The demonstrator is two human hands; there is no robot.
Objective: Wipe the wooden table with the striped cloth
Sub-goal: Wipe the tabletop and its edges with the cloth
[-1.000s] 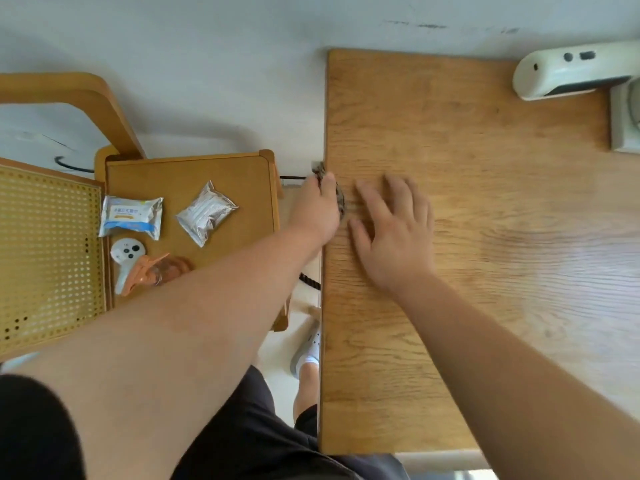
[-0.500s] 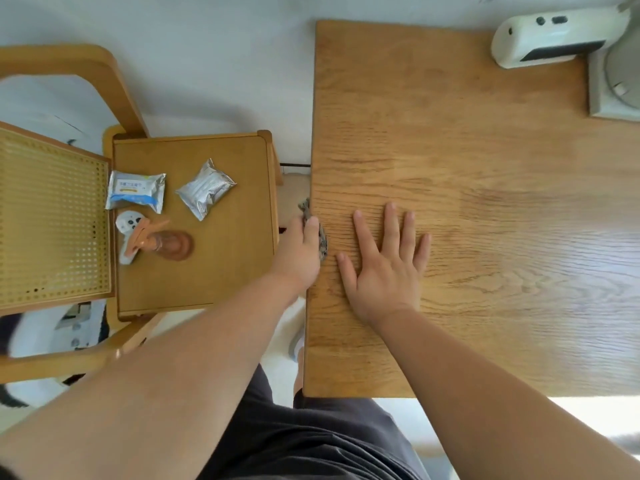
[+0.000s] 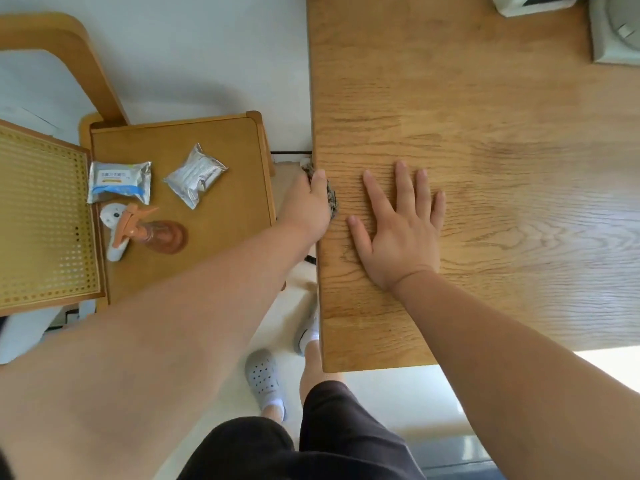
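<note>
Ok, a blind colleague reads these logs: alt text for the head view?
A left hand grips a striped cloth against the edge of a wooden table; the right hand lies flat on it. A side table holds two packets and a spray bottle.

wooden table (image 3: 485, 140): honey brown, wavy darker grain
striped cloth (image 3: 331, 199): dark grey, pale bands
side table (image 3: 221, 265): plain orange-brown
wipes packet (image 3: 119, 181): white, blue band
foil packet (image 3: 195, 174): silver
spray bottle (image 3: 166, 235): amber, orange trigger
clogs (image 3: 263, 375): grey, dotted holes
</note>
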